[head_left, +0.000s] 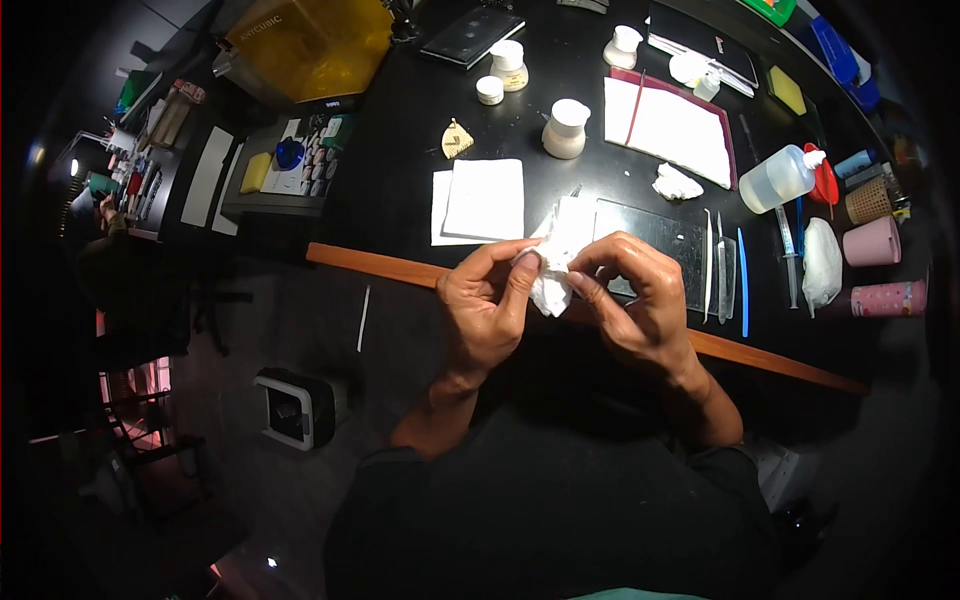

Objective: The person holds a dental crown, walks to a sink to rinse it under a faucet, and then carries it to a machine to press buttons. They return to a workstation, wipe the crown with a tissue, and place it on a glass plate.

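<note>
Close to the table's front edge, my left hand (480,305) and my right hand (640,295) pinch a crumpled white tissue (552,292) between thumbs and fingers. Whether anything small is wrapped inside it cannot be seen. Just beyond my fingers, more bright white paper lies above the table, and a thin pointed tip (577,190) shows past it. Partly behind my right hand is a dark glass plate (665,235). Slim metal tools (721,265) and a blue stick (743,285) lie to its right. Left of the tissue are stacked white paper squares (485,200).
White-capped jars (566,130) stand further back. A red-rimmed tray (735,165) holds a white sheet and a brush (636,110). At right are a clear bottle (778,182), a syringe (788,258) and pink cups (872,242). A wooden strip (375,268) edges the table.
</note>
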The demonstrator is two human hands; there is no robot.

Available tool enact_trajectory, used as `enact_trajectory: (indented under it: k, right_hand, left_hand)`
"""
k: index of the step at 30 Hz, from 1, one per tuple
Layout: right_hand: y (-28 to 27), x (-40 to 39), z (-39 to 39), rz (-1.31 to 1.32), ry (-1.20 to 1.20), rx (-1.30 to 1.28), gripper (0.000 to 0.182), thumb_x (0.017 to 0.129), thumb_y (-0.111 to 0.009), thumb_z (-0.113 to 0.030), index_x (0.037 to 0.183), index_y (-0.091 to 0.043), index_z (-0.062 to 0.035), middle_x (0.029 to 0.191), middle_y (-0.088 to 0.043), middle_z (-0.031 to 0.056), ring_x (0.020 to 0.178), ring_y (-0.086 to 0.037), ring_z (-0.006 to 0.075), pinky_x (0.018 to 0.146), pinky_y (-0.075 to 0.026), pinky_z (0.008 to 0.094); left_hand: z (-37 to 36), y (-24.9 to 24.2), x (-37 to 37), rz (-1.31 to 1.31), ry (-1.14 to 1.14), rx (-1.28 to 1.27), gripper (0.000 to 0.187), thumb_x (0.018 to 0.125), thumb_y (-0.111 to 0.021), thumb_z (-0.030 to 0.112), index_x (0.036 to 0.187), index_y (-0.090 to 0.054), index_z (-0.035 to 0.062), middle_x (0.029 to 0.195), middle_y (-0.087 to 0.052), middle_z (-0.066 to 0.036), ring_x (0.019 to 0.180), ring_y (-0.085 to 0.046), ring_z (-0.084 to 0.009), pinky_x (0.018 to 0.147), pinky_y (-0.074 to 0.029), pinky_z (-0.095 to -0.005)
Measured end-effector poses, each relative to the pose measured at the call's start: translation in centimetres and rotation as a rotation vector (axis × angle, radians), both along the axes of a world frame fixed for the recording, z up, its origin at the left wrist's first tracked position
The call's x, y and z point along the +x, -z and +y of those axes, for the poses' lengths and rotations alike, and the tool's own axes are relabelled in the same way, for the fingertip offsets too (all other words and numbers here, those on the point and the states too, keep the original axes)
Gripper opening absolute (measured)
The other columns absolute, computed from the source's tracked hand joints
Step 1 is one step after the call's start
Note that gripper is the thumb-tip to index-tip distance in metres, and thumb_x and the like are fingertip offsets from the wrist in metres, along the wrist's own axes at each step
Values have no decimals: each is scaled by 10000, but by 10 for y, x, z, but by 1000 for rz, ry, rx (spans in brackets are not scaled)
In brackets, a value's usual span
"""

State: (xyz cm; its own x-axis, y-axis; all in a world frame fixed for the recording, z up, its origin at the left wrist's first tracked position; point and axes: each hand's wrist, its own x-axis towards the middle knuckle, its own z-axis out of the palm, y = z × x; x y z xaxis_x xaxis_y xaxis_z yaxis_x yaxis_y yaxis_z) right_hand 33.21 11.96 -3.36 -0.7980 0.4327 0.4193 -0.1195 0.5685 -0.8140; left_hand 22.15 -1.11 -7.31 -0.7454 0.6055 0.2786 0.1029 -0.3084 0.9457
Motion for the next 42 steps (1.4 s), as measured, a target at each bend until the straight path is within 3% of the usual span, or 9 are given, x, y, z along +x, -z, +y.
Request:
enact_trajectory:
  k: [4, 7, 14, 17, 24, 28, 32, 36, 42]
  right_hand:
    - [2, -3, -8, -49, -8, -232, 88, 781, -710, -5, 841, -646, 3, 755, -644, 114, 673, -644, 183, 564, -485, 283]
    - [7, -6, -8, -9, 16, -178, 99, 767, -714, 8, 837, -645, -3, 772, -652, 112, 688, -652, 189, 575, -491, 285]
    - [6, -9, -2, 157, 48, 261, 138, 751, -713, 40, 844, -625, -11, 781, -648, 94, 662, -636, 216, 581, -484, 301]
    - [4, -8, -3, 47, 63, 65, 126, 765, -711, 27, 846, -620, -7, 773, -644, 105, 652, -630, 214, 569, -478, 305]
    - [-1, -6, 10, 4, -60, -365, 88, 868, -674, -38, 887, -615, 25, 813, -641, 80, 717, -613, 114, 632, -511, 261]
    - [2, -4, 14, 28, -135, -685, 121, 913, -658, -90, 941, -604, 15, 836, -619, 35, 744, -590, 79, 652, -499, 240]
    - [7, -6, 16, 83, -128, -959, 132, 914, -663, -111, 973, -601, -11, 830, -600, 22, 749, -581, 78, 638, -477, 224]
    - [9, -8, 16, 114, -173, -1192, 144, 915, -665, -126, 980, -598, -17, 842, -601, 22, 755, -571, 77, 655, -480, 229]
    - [6, -10, 11, 119, -166, -1256, 173, 912, -670, -133, 1018, -586, -25, 888, -592, 20, 789, -557, 68, 654, -478, 218]
  left_hand:
    - [-3, 1, -4, -160, -4, 12, 148, 939, -588, 31, 1049, -605, -66, 839, -669, -67, 764, -599, -58, 664, -457, -175]
    - [-3, -5, -6, -226, 82, 94, 127, 933, -594, 41, 1011, -579, -58, 843, -659, -69, 759, -592, -59, 661, -451, -178]
    - [11, -3, -10, 79, 9, 14, 148, 874, -710, 67, 928, -607, -24, 729, -652, -46, 636, -575, -44, 539, -432, -197]
    - [7, -8, -17, 166, -7, -167, 146, 895, -691, 95, 878, -602, -20, 643, -609, -15, 590, -520, -25, 511, -397, -201]
    - [29, -14, -33, 109, 82, -124, 167, 922, -659, 121, 883, -561, -9, 670, -610, -8, 585, -519, -25, 514, -406, -204]
    - [35, -21, -30, 32, 174, -39, 113, 913, -643, 44, 897, -550, -18, 862, -614, -56, 733, -593, -66, 602, -482, -204]
    - [37, -23, -25, 206, 132, 28, 171, 895, -620, -27, 1065, -627, -43, 1106, -565, -108, 858, -610, -102, 675, -502, -207]
    - [33, -25, -31, 251, 202, 29, 158, 893, -626, -4, 1037, -692, -19, 1063, -616, -109, 872, -605, -98, 697, -490, -207]
    - [35, -20, -27, 337, 39, -53, 154, 871, -693, 48, 1013, -707, -9, 824, -681, -68, 719, -613, -82, 621, -466, -202]
